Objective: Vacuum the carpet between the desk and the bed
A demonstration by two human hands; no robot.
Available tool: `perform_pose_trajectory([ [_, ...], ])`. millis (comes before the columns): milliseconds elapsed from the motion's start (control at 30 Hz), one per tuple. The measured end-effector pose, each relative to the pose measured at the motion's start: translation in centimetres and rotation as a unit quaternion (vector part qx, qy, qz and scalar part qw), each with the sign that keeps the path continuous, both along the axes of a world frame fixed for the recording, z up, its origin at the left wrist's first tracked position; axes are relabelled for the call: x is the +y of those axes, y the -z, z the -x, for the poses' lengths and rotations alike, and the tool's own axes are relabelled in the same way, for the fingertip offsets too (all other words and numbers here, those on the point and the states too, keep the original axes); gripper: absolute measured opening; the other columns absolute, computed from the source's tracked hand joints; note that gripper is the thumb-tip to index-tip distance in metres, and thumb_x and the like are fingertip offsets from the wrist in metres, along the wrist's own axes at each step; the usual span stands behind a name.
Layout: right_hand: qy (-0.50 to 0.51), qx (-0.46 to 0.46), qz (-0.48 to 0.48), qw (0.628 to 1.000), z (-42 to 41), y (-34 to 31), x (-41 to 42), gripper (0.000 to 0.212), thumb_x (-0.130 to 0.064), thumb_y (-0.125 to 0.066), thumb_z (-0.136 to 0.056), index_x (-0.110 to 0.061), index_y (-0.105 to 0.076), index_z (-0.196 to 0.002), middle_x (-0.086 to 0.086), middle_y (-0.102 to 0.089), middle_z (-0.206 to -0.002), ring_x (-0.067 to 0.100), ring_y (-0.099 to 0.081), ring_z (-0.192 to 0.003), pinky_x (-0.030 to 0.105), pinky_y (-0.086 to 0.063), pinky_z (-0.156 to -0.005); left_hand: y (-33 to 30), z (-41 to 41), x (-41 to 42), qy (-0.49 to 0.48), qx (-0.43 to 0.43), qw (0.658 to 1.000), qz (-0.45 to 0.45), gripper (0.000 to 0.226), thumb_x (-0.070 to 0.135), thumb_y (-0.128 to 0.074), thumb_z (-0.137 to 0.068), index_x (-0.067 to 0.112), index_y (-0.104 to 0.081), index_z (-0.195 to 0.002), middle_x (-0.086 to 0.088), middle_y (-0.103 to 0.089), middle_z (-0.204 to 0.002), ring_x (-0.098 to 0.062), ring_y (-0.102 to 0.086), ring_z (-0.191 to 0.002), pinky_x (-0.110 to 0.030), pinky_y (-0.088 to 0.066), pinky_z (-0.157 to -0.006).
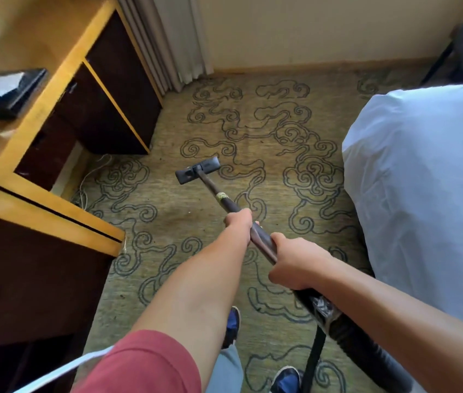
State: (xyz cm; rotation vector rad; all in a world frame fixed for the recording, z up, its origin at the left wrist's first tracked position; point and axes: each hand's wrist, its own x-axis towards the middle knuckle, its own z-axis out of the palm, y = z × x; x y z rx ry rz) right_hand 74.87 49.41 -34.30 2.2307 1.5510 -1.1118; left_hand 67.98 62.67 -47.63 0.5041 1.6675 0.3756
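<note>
- Green carpet (168,211) with dark blue swirl patterns fills the floor beneath both hands, running up to a cream wall and pale curtains (168,38) far ahead.
- Well to the left of the hands stands the desk (54,89), yellow-edged with dark brown fronts; a black tray (6,93) lies on top, and white cables (88,180) trail on the carpet at its foot.
- Ahead of the hands, the vacuum head (197,169) lies flat on the carpet between desk and bed.
- From it the dark vacuum wand (224,198) slants back toward the person.
- Left hand (239,221) is curled round the wand, farther forward; the arm wears a red sleeve (139,364).
- Right hand (295,263) grips the wand just behind it, close to the left one.
- Below the right forearm a black ribbed hose (366,347) continues back.
- Blue shoes (231,321) stand on the carpet under the arms.
- Right of the hands rises the bed (423,180), covered in white sheeting.
</note>
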Motion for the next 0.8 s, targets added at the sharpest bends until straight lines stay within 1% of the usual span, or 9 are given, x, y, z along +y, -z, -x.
perform_pose_trajectory([
  [100, -0.022, -0.003, -0.014, 1.0, 1.7, 0.5, 2.0, 0.066, -0.024, -0.058, -0.072, -0.028, -0.036, -0.134, -0.002, -0.054, -0.078, 0.02, -0.051, -0.065, 0.029, -0.044, -0.059, -0.1, 2.2, 2.8, -0.025, -0.011, 1.0, 0.015, 0.04, 0.022, -0.069, -0.087, 0.008, -0.053, -0.121, -0.012, -0.068, -0.078, -0.025, -0.065, -0.054, -0.03, -0.053, -0.052],
  [200, -0.048, 0.033, 0.003, 0.998, 3.5, 1.4, 5.6, 0.088, -0.017, -0.053, -0.077, -0.034, -0.014, -0.154, 0.001, -0.052, -0.083, 0.027, -0.057, -0.077, 0.032, -0.052, -0.069, 1.0, 4.3, 6.8, -0.014, -0.004, 0.999, 0.029, 0.042, 0.019, -0.064, -0.091, 0.004, -0.055, -0.129, -0.012, -0.063, -0.077, -0.025, -0.061, -0.056, -0.029, -0.05, -0.048],
  [367, -0.085, 0.068, 0.014, 0.994, 5.6, 2.8, 16.2, 0.074, -0.014, -0.048, -0.083, -0.033, -0.025, -0.151, 0.006, -0.057, -0.089, 0.025, -0.059, -0.072, 0.034, -0.051, -0.066, 2.8, 7.1, 16.0, 0.022, 0.049, 0.999, 0.002, 0.035, 0.018, -0.06, -0.091, 0.006, -0.056, -0.124, -0.009, -0.062, -0.084, -0.026, -0.061, -0.066, -0.031, -0.048, -0.055],
  [433, -0.063, 0.078, 0.012, 0.995, 6.5, 3.6, 20.7, 0.07, -0.015, -0.049, -0.084, -0.028, -0.029, -0.149, 0.005, -0.056, -0.089, 0.024, -0.061, -0.072, 0.036, -0.054, -0.065, 4.2, 8.0, 20.6, 0.039, 0.051, 0.998, 0.013, 0.04, 0.02, -0.057, -0.093, 0.003, -0.053, -0.13, -0.014, -0.067, -0.111, -0.031, -0.067, -0.094, -0.041, -0.057, -0.08],
  [500, -0.044, 0.085, 0.011, 0.995, 7.5, 4.4, 24.1, 0.073, -0.014, -0.05, -0.083, -0.025, -0.026, -0.151, 0.005, -0.056, -0.091, 0.027, -0.064, -0.083, 0.038, -0.057, -0.072, 5.3, 8.6, 24.2, 0.039, 0.045, 0.998, 0.015, 0.045, 0.021, -0.056, -0.095, 0.001, -0.051, -0.135, -0.015, -0.062, -0.131, -0.032, -0.062, -0.111, -0.042, -0.048, -0.102],
  [600, -0.015, 0.093, 0.018, 0.995, 7.8, 5.8, 29.4, 0.075, -0.012, -0.05, -0.085, -0.024, -0.023, -0.153, 0.008, -0.057, -0.107, 0.032, -0.064, -0.097, 0.043, -0.057, -0.084, 6.9, 8.3, 29.6, 0.016, 0.022, 1.0, 0.003, 0.041, 0.019, -0.061, -0.092, 0.002, -0.055, -0.129, -0.016, -0.067, -0.123, -0.031, -0.067, -0.098, -0.044, -0.054, -0.093],
  [700, 0.065, 0.143, 0.021, 0.987, 5.5, 7.1, 34.5, 0.064, -0.009, -0.056, -0.085, -0.023, -0.035, -0.144, 0.009, -0.057, -0.105, 0.032, -0.07, -0.088, 0.046, -0.062, -0.076, 7.1, 6.8, 33.8, -0.024, -0.075, 0.997, -0.015, 0.035, 0.008, -0.063, -0.092, -0.001, -0.05, -0.124, -0.024, -0.068, -0.112, -0.033, -0.07, -0.084, -0.041, -0.059, -0.062],
  [733, 0.091, 0.152, 0.012, 0.984, 4.7, 7.2, 36.0, 0.062, -0.009, -0.058, -0.084, -0.024, -0.038, -0.14, 0.008, -0.057, -0.101, 0.031, -0.072, -0.081, 0.043, -0.063, -0.07, 6.8, 5.9, 35.2, -0.02, -0.1, 0.994, -0.023, 0.032, 0.006, -0.062, -0.093, -0.001, -0.051, -0.122, -0.023, -0.068, -0.105, -0.032, -0.069, -0.081, -0.038, -0.058, -0.059],
  [800, 0.101, 0.146, 0.0, 0.984, 4.0, 7.5, 38.6, 0.061, -0.01, -0.058, -0.082, -0.024, -0.038, -0.138, 0.008, -0.059, -0.101, 0.031, -0.073, -0.079, 0.041, -0.062, -0.067, 6.1, 4.3, 38.0, 0.007, -0.094, 0.995, -0.039, 0.026, 0.005, -0.06, -0.092, 0.0, -0.055, -0.117, -0.018, -0.067, -0.093, -0.028, -0.067, -0.078, -0.039, -0.058, -0.07],
])
